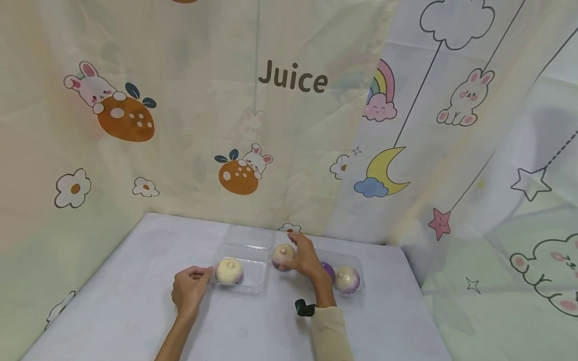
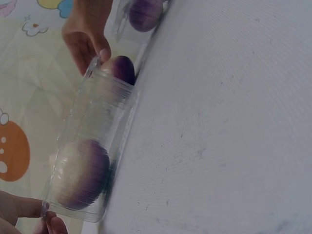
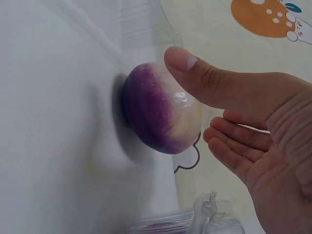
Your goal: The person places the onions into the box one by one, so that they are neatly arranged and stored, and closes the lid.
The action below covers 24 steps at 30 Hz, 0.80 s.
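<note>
My left hand (image 1: 189, 288) pinches the left edge of a clear plastic container (image 1: 253, 275); the pinched rim also shows in the left wrist view, by the fingers (image 2: 54, 225). Inside it, on the left side, sits a round cream-and-purple item (image 1: 229, 271). A similar cream-and-purple item (image 1: 283, 255) rests on the table between two containers. Around its right side is my right hand (image 1: 309, 258), with thumb and fingers spread. In the right wrist view the thumb (image 3: 209, 80) overlaps the edge of this item (image 3: 161, 108), and the other fingers are apart from it.
A second clear container (image 1: 356, 260) stands on the right behind my right wrist, holding a purple item (image 1: 328, 272) and a cream-and-purple one (image 1: 347, 279). The first container's lid (image 1: 248, 236) is folded back toward the printed curtain (image 1: 189, 175) behind the white table (image 1: 253, 326).
</note>
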Each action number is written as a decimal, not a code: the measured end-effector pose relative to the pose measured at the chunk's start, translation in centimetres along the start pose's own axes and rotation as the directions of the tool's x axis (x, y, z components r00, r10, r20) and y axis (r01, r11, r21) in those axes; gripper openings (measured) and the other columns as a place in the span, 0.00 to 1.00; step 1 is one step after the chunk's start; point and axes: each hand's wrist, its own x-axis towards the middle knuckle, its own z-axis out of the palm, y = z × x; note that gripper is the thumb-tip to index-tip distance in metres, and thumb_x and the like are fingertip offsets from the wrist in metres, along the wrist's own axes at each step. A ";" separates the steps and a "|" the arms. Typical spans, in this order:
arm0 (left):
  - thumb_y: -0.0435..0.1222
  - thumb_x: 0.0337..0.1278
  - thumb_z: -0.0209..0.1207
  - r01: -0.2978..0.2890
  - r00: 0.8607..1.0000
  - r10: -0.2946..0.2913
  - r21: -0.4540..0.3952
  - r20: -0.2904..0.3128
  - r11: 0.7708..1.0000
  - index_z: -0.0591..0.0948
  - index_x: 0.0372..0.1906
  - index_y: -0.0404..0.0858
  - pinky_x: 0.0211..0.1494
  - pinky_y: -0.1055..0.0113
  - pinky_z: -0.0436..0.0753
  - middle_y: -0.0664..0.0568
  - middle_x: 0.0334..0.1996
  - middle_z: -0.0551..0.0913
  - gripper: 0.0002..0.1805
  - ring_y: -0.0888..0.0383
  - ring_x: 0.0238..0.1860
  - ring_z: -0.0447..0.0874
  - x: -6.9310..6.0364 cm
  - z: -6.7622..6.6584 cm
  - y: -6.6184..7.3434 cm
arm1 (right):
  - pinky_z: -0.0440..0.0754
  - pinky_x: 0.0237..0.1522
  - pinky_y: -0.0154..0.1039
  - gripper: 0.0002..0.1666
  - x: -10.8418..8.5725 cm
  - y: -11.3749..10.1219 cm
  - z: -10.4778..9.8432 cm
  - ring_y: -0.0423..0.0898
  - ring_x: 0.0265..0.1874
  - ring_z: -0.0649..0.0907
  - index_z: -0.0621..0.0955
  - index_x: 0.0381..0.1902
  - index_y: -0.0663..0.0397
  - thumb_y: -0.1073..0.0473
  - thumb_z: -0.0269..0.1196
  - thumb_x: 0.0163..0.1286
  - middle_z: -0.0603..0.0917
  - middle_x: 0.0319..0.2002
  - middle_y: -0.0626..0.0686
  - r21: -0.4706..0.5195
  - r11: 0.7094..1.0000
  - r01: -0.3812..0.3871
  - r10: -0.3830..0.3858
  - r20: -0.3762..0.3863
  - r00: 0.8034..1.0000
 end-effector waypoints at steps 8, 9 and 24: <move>0.41 0.67 0.70 0.009 1.000 -0.009 0.001 -0.002 1.000 0.90 0.35 0.32 0.32 0.63 0.73 0.51 0.21 0.89 0.14 0.57 0.22 0.81 0.1 0.0 0.0 | 0.78 0.73 0.65 0.63 0.3 3.0 1.5 0.71 0.66 0.82 0.77 0.69 0.73 0.56 0.93 0.37 0.84 0.64 0.72 -0.038 0.999 0.007 -0.007 -0.024 1.000; 0.41 0.67 0.70 0.008 1.000 -0.008 0.001 -0.002 1.000 0.90 0.35 0.32 0.32 0.63 0.73 0.51 0.21 0.89 0.14 0.57 0.22 0.81 0.1 0.0 0.0 | 0.77 0.73 0.67 0.64 0.2 2.5 1.2 0.73 0.66 0.81 0.77 0.69 0.74 0.57 0.93 0.35 0.84 0.63 0.73 -0.041 0.999 -0.012 0.012 -0.013 1.000; 0.42 0.66 0.71 0.003 1.000 -0.003 0.010 -0.014 1.000 0.91 0.34 0.33 0.34 0.63 0.72 0.52 0.21 0.89 0.14 0.58 0.22 0.82 0.2 0.1 0.1 | 0.78 0.75 0.63 0.60 0.8 0.2 0.5 0.71 0.66 0.82 0.77 0.66 0.80 0.61 0.93 0.37 0.85 0.62 0.74 -0.133 0.988 -0.080 0.091 0.081 0.993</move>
